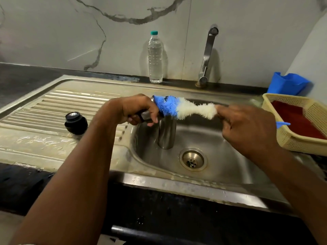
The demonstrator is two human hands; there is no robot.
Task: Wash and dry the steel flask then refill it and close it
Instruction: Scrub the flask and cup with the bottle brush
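1. Steel flask (165, 131) was in the sink bowl (221, 167), left of the drain (192, 159), base down near the bowl floor, mouth up toward the far-left.
2. Flask body looked plain brushed steel, cylindrical, wet sheen; upper part hidden behind hand and brush.
3. Left hand (136, 110) had its fingers curled around the flask's neck area, gripping it.
4. Bottle brush (184, 108) lay across the flask mouth: blue bristles at the mouth, white bristles running right.
5. Right hand (247, 124) pinched the brush at the right end of the white bristles; blue handle tip (283, 123) stuck out right of the hand.
6. Black flask cap (76, 124) sat on the wet drainboard (53, 110), left of the bowl, well apart from the flask.
7. Clear water bottle (155, 57) with a green cap stood on the far ledge, left of the tap (208, 55).
8. Yellow basket (290, 138) with a red cloth inside sat right of the bowl; blue tub (288, 84) behind it.
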